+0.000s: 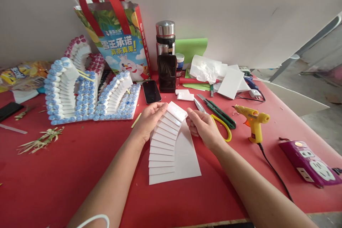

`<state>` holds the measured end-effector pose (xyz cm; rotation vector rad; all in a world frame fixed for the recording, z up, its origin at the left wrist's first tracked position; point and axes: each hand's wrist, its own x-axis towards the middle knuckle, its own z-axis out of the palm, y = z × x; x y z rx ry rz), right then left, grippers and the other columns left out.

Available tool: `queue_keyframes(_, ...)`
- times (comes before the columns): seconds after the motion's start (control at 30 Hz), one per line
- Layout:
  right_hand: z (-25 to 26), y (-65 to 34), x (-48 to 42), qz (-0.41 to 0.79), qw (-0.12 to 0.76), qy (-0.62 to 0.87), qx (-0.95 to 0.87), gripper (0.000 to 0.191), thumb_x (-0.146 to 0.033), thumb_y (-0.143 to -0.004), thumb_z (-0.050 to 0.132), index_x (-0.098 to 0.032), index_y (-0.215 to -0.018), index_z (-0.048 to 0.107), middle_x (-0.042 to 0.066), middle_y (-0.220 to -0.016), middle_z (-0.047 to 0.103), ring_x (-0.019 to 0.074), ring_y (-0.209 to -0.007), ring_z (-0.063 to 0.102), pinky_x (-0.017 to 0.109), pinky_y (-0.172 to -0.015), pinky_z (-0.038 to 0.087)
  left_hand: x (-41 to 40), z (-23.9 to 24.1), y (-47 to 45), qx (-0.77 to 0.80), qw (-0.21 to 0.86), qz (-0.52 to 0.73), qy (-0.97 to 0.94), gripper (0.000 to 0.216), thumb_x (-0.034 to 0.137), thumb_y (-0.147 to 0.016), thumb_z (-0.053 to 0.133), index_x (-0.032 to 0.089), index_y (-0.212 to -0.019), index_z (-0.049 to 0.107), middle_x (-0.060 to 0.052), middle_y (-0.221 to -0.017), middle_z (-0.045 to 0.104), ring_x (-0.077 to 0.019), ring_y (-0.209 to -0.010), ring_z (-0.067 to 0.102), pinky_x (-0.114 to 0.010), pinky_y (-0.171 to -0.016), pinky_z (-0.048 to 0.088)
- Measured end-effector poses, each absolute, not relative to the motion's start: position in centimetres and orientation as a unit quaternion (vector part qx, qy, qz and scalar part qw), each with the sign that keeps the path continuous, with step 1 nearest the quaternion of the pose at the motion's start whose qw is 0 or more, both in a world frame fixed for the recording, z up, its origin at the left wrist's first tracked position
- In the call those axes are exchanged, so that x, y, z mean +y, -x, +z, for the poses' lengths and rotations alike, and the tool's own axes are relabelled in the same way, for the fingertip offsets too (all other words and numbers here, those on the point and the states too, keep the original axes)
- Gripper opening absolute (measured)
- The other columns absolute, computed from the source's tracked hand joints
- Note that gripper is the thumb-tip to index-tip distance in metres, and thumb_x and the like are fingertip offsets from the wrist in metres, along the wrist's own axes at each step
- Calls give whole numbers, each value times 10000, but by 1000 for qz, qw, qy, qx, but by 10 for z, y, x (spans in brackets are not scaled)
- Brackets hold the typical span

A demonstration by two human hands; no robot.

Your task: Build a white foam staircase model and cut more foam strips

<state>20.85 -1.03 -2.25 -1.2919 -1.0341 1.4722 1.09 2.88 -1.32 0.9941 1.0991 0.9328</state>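
A small curved staircase of white foam-board steps (162, 142) lies on a white base sheet (188, 156) in the middle of the red table. My left hand (151, 117) grips the top step's left edge between thumb and fingers. On the other side, my right hand (201, 124) pinches the right corner of that top step. Close by my right hand are scissors with yellow handles (227, 131) and a green utility knife (220, 112). A yellow glue gun (253, 121) stands farther right with its cord trailing to the front.
Finished-looking stair models with blue rolls (64, 89) stand at the left. Behind are a printed bag (123, 46), a steel flask (165, 34), a propped black phone (167, 74) and a flat phone (151, 92). White board pieces (231, 82) lie back right; a purple power strip (310, 164) sits front right.
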Motion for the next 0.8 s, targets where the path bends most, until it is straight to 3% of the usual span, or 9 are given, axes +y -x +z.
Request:
queue_keyframes(0.1,-28,-213,-6,530,496,530,-439,493,-673,-886,555,-194,-769,579,-50,-592,406,84,-474,330,243,-456,282,31,-15,-9,526,528,438,-503,582,591,-801,716,159,-1181,629,-89,-1022,710,-201,-903,678,-305,-789,527)
queue_keyframes(0.2,-35,-217,-2,496,507,534,-461,503,-672,-928,469,-198,-866,630,-16,-658,547,112,-495,472,253,-484,378,34,-12,-6,566,413,427,-572,682,605,-799,701,163,-1300,566,-121,-1168,672,-247,-1075,651,-363,-911,514)
queue_keyframes(0.33,-40,-224,2,400,500,546,-540,417,-542,-993,426,-207,-989,674,61,-987,719,199,-882,682,311,-794,520,21,3,-1,607,335,328,-642,875,656,-811,651,173,-1491,387,-136,-1272,616,-276,-1183,606,-408,-996,485)
queue_keyframes(0.43,-41,-228,4,322,458,558,-612,291,-314,-995,442,-215,-1188,635,76,-1153,722,221,-1083,669,340,-931,498,-10,11,4,640,261,235,-684,1071,714,-753,668,217,-1587,216,-168,-1365,558,-338,-1238,571,-482,-1010,473)
queue_keyframes(0.53,-42,-228,6,256,371,570,-687,399,-151,-942,423,-175,-1314,566,131,-1309,665,248,-1191,632,363,-969,483,-52,4,0,652,161,198,-713,1168,753,-728,656,204,-1611,124,-218,-1461,473,-415,-1335,479,-548,-1031,446)
queue_keyframes(0.73,-45,-219,4,169,231,532,-797,418,-228,-1033,321,-128,-1405,483,161,-1357,625,260,-1310,533,479,-1175,240,-100,-30,-34,675,55,208,-706,1197,734,-759,639,123,-1611,63,-273,-1394,488,-486,-1343,433,-594,-1013,440)
queue_keyframes(0.8,-41,-220,2,155,212,530,-806,386,-231,-1038,317,-128,-1342,532,162,-1287,662,264,-1255,568,458,-1130,289,-102,-34,-41,679,37,199,-706,1182,673,-782,660,92,-1608,46,-284,-1382,485,-488,-1331,438,-598,-1015,434)
